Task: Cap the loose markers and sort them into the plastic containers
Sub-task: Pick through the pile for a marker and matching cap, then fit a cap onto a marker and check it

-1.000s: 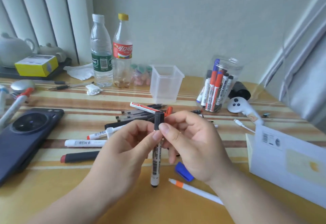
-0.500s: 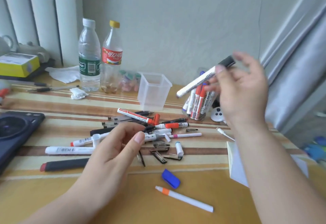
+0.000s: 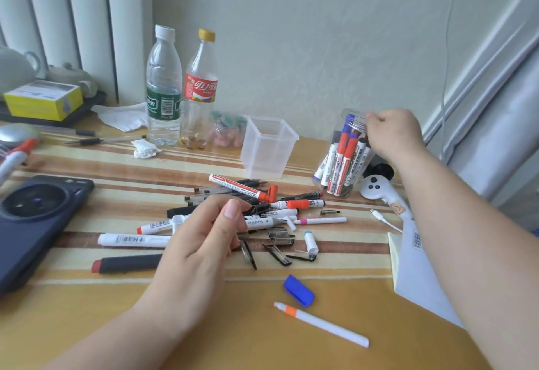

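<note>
The right hand (image 3: 392, 133) was at the jar's (image 3: 342, 162) rim, fingers curled; the left hand (image 3: 201, 244) hung loosely curled above the marker pile (image 3: 274, 213).

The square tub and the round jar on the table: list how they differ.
Shape: the square tub has flat, tapered walls; the round jar is a cylinder.
Contents: the square tub looks empty; the round jar holds capped markers standing on end.
Hands: the right hand is at the round jar's rim; no hand is near the square tub.
Both are see-through plastic, upright and open-topped.
</note>
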Motion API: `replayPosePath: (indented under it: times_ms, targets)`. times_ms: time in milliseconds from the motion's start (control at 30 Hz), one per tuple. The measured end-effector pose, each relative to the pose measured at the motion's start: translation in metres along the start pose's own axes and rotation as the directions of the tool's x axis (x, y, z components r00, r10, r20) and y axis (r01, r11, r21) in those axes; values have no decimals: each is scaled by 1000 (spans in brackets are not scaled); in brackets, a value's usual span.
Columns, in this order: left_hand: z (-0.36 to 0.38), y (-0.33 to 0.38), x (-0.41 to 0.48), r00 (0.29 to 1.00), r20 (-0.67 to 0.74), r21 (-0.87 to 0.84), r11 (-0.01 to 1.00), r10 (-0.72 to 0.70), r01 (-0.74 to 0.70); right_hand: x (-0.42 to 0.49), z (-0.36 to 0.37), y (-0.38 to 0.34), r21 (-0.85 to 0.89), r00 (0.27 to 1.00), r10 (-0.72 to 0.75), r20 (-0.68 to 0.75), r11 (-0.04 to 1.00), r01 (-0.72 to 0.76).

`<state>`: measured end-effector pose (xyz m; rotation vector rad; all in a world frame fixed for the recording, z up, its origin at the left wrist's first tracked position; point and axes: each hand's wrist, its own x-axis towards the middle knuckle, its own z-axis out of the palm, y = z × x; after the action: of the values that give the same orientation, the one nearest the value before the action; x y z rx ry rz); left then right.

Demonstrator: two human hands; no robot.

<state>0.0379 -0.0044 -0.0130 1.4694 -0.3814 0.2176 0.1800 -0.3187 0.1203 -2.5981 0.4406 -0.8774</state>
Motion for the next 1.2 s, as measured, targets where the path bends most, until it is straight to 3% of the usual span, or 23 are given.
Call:
replayPosePath:
  times_ms: [100,167,300,333,400,467,533,600,733,967,1033,1100,1133,1200]
  targets:
    - [1,0,0,999,-28,-26,999,20,-21,-6,5,1,-118,997,48,54,992,-41]
    - [1,2,0,998,-58,-50,998,34,-37,-12,5,-2,-144,999,-7,43,990,13]
    - [-2,5,1,985,-163,-41,997,54,-62,-56,-2,-18,34,945,-253,-209,963,266]
    - [-4,6,2,980,-190,-34,997,62,-69,-74,-2,-25,133,944,-284,-167,943,307]
    - [-5,8,3,970,-234,-41,996,68,-80,-117,0,-44,252,922,-361,142,914,319]
    - [-5,12,1,966,-247,-27,996,74,-83,-153,12,-54,253,797,-447,406,893,372]
    - [-4,16,-7,981,-154,62,992,116,-108,-175,24,-55,240,725,-532,437,846,476]
    - [-2,20,-17,986,51,153,974,160,-166,-181,31,-52,238,699,-602,385,797,555]
    - [2,21,-22,898,361,261,897,253,-357,-178,40,-44,214,689,-608,394,790,575]
    - [4,21,-21,865,458,259,899,207,-352,-176,49,-38,290,656,-698,286,716,635]
    - [3,21,-22,876,434,258,904,208,-342,-177,44,-35,361,697,-672,250,733,577]
    - [2,19,-22,914,358,279,912,191,-300,-180,37,-33,518,802,-547,242,771,370]
    - [2,18,-21,943,288,285,926,164,-248,-182,33,-34,635,849,-468,245,739,224]
    - [1,18,-18,990,123,242,965,74,-102,-190,20,-41,833,898,-362,251,553,-10]
